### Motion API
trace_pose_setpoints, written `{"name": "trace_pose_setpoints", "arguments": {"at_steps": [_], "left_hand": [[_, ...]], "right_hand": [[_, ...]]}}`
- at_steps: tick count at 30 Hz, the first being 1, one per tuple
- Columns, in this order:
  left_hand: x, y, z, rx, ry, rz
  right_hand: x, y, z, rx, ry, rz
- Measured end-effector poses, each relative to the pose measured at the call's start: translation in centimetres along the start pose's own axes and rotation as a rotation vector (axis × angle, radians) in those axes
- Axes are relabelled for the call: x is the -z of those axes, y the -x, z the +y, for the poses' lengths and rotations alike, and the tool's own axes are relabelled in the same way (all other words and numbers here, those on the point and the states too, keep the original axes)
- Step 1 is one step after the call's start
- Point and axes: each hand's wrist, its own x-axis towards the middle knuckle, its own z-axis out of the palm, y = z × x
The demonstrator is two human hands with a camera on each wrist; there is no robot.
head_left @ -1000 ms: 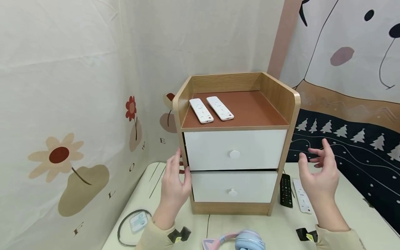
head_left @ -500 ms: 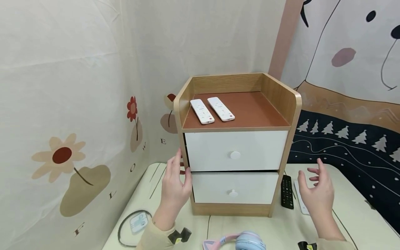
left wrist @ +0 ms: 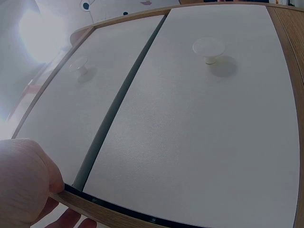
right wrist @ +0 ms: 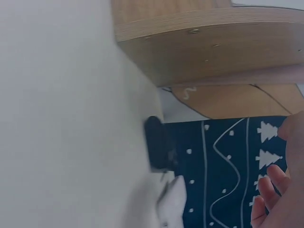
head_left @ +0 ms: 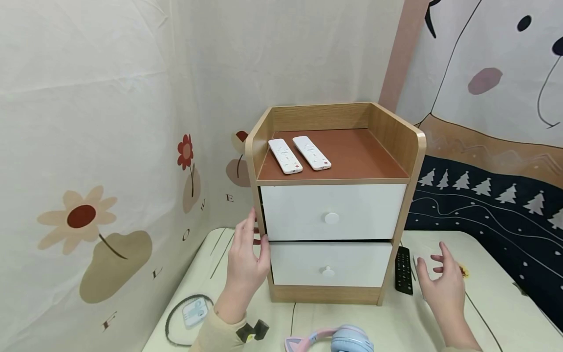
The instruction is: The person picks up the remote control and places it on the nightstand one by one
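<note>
A small wooden cabinet (head_left: 325,293) with two white drawers stands on the table. My left hand (head_left: 246,264) grips its left side panel, thumb at the front edge. In the left wrist view the fingers (left wrist: 66,218) curl behind that panel. My right hand (head_left: 442,283) is held apart from the cabinet's right side, fingers spread and nothing in them. Near it lies a black remote control (head_left: 403,270). A white object (right wrist: 172,204) lies beyond the remote in the right wrist view; my hand hides it in the head view.
Two white remote controls (head_left: 285,156) lie on the cabinet's brown top. Blue and pink headphones (head_left: 352,338) are in front of it. A dark looped band (head_left: 169,322) and a small pale blue case (head_left: 195,313) lie at left. A small yellow flower (head_left: 464,270) shows beside my right hand.
My right hand has moved down and slightly left, towards the table beside the black remote control. The yellow flower has come into sight. My left hand stays on the cabinet.
</note>
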Motion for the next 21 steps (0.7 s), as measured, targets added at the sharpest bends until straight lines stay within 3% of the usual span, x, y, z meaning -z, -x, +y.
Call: {"name": "trace_pose_setpoints", "arguments": {"at_steps": [5,21], "left_hand": [[0.0,0.0,0.1,0.011,0.0,-0.007],[0.1,-0.1,0.0,-0.002,-0.001,-0.007]], "right_hand": [[-0.4,0.7,0.7,-0.061,0.029,-0.055],[-1.1,1.8,3.3,-0.159,0.063,-0.121]]}}
